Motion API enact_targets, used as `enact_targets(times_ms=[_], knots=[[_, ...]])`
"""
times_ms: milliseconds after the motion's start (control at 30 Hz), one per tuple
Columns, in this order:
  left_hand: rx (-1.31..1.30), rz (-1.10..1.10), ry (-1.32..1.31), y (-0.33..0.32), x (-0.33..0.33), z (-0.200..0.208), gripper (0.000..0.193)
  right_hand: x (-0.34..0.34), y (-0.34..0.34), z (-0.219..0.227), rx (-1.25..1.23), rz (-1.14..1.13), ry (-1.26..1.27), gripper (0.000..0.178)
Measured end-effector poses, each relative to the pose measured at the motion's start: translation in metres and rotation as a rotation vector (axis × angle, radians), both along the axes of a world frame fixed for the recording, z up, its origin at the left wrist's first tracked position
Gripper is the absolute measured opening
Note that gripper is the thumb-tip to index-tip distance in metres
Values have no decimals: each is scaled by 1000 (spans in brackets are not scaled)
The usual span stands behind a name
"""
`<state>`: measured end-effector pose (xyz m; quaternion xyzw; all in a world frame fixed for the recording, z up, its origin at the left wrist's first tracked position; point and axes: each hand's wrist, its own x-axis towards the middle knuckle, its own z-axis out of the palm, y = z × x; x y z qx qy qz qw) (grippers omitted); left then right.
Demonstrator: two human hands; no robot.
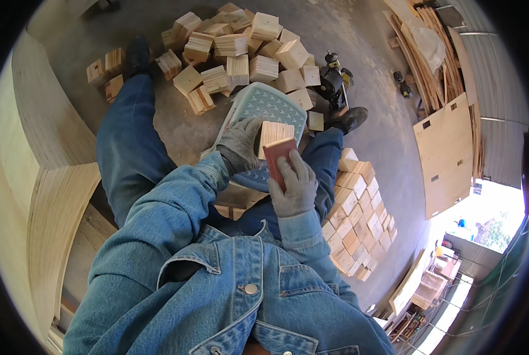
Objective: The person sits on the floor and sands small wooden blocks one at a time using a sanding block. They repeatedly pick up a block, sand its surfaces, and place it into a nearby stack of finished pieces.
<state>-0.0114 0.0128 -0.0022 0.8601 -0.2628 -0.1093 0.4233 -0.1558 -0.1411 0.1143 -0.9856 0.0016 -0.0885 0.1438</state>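
My left hand (240, 143), in a grey knit glove, grips the left side of a plywood block (276, 131). Layered stripes show on the block's upper face. In my gloved right hand (297, 184) is a flat reddish-brown sanding block (276, 155), held at a tilt against the near edge of the plywood block. Whether the two actually touch I cannot tell. Beneath both hands stands a pale teal plastic stool (265, 102) with a patterned top, between my legs.
A loose heap of plywood blocks (235, 44) lies on the concrete floor ahead. Stacked blocks (359, 219) stand to my right. Near my right foot is a dark power tool (334, 80). Large plywood sheets (31, 165) rise at my left; boards (447, 157) lean far right.
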Motion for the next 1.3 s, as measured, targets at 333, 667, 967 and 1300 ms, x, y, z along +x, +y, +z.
enact_targets(times_ms=[333, 667, 967, 1300], knots=[[-19, 65, -159, 3, -5, -1, 107, 32, -12, -10, -49, -24, -83, 56], [23, 28, -78, 0, -3, -3, 114, 109, -36, -23, -70, -221, 29, 58], [-45, 20, -94, 1, 1, -4, 109, 7, -23, -9, 1, -129, -7, 63], [18, 9, -3, 3, -1, 3, 115, -7, -21, -9, 22, -67, -60, 63]])
